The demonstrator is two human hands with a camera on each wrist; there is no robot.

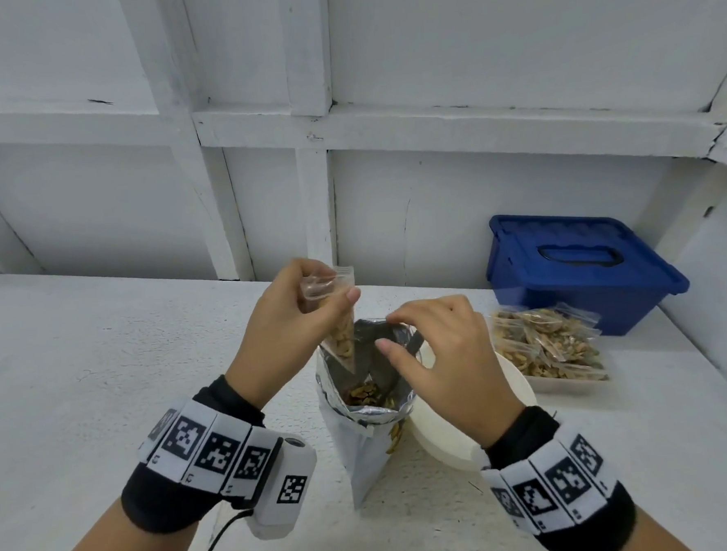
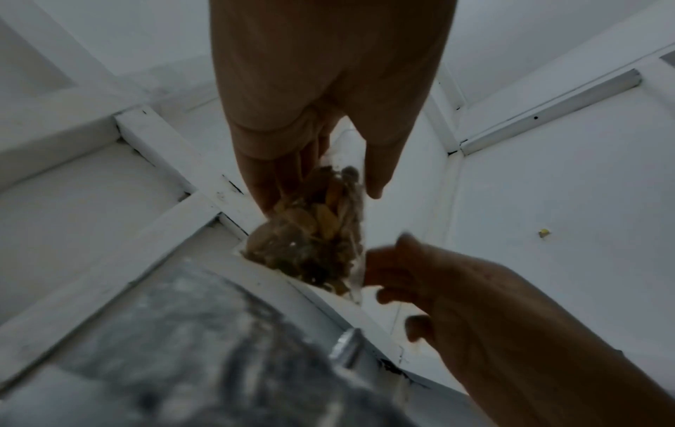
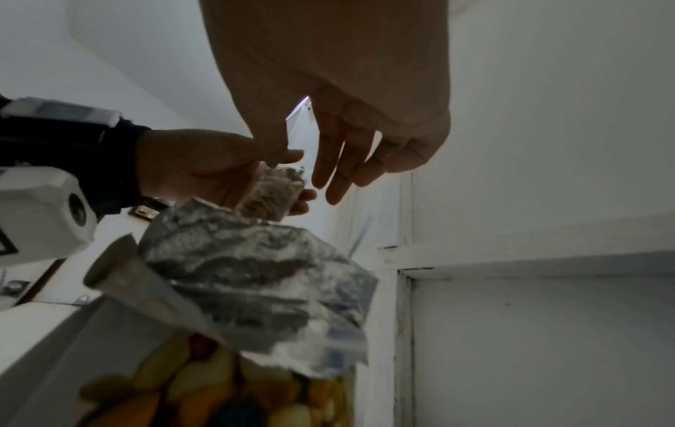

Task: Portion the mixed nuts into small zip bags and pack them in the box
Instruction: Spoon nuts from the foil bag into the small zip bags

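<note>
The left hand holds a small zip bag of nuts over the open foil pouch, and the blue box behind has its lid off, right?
Not quite. In the head view the blue box has its lid on. The rest holds: the left hand holds the small zip bag over the open foil pouch.

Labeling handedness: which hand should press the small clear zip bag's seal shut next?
Probably right. The right hand hovers free over the foil nut pouch, while the left hand already pinches the small clear zip bag near its open top.

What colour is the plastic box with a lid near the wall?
The lidded plastic box is dark blue, lid and body alike; the head view shows it best.
</note>
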